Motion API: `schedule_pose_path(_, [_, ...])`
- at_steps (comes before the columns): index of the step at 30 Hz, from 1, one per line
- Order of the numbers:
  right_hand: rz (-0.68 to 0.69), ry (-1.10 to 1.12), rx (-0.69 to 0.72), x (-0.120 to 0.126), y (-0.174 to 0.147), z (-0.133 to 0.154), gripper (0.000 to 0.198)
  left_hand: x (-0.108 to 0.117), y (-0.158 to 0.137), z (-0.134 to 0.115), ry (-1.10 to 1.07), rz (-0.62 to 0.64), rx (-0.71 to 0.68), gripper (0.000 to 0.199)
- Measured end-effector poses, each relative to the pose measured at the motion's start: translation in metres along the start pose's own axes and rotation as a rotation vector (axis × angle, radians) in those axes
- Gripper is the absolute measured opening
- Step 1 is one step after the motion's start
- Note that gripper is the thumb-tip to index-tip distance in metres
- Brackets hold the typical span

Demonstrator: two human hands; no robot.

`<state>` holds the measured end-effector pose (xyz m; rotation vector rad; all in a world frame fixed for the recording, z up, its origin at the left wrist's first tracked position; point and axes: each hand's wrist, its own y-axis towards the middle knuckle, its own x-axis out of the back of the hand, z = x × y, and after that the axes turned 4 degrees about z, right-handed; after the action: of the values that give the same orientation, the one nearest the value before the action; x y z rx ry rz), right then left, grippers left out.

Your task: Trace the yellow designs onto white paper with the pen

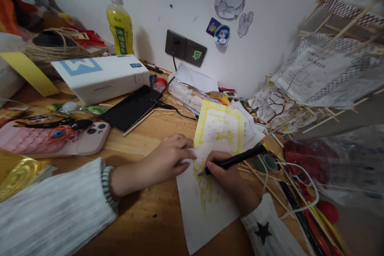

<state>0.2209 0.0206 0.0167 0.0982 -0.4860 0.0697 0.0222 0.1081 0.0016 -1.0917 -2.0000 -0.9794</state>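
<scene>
My right hand (223, 172) grips a black marker (240, 157), its grey tip touching a white sheet of paper (198, 224). Yellow drawn lines run down the upper and middle part of that sheet. My left hand (174, 154) lies with its fingers stretched onto the sheet's upper left edge. Just beyond, and partly covered by the white sheet, is a paper with a yellow patterned border and yellow drawing (220, 122). A beaded bracelet (107, 184) circles my left wrist.
At the left lie a pink phone (97, 140) and a black tablet (132, 108) with a cable. Behind them are a white box (105, 78) and a yellow drink bottle (121, 28). Sticks and a white cord (310, 184) lie at the right, below a stick frame with papers (315, 72).
</scene>
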Motion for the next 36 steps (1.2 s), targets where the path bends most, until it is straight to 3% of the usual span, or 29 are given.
schedule_pose_path(8, [-0.002,0.095,-0.027,0.0,-0.001,0.003,0.017,-0.001,0.001,0.002,0.0,-0.016,-0.018,0.027])
schedule_pose_path(11, [-0.06,0.15,-0.066,-0.001,-0.001,0.004,0.015,-0.002,0.001,0.002,0.002,-0.016,-0.019,0.026])
schedule_pose_path(15, [-0.283,0.24,-0.037,-0.001,-0.003,0.002,0.018,-0.001,0.0,0.001,-0.012,-0.01,-0.027,0.021])
schedule_pose_path(19, [-0.561,0.349,0.046,0.008,-0.006,-0.006,0.022,0.002,-0.003,-0.004,-0.125,-0.059,-0.034,0.03])
schedule_pose_path(21, [-0.737,0.299,0.083,0.017,-0.007,-0.011,0.027,0.004,-0.005,-0.007,-0.184,-0.136,0.009,0.033])
schedule_pose_path(24, [-0.876,0.112,0.091,0.028,-0.005,-0.02,0.029,0.006,-0.008,-0.008,-0.212,-0.341,0.196,0.037])
schedule_pose_path(26, [-0.872,0.06,0.084,0.033,-0.002,-0.026,0.032,0.005,-0.009,-0.006,-0.247,-0.484,0.393,0.052])
schedule_pose_path(29, [-0.804,0.048,0.086,0.032,0.004,-0.035,0.039,0.004,-0.009,-0.001,-0.325,-0.495,0.648,0.074])
schedule_pose_path(33, [-0.713,-0.049,0.062,0.02,0.008,-0.04,0.042,0.006,-0.01,-0.001,-0.353,-0.41,0.652,0.067])
schedule_pose_path(36, [-0.726,-0.197,0.075,0.011,0.008,-0.039,0.037,0.011,-0.011,-0.002,-0.425,-0.349,0.634,0.054])
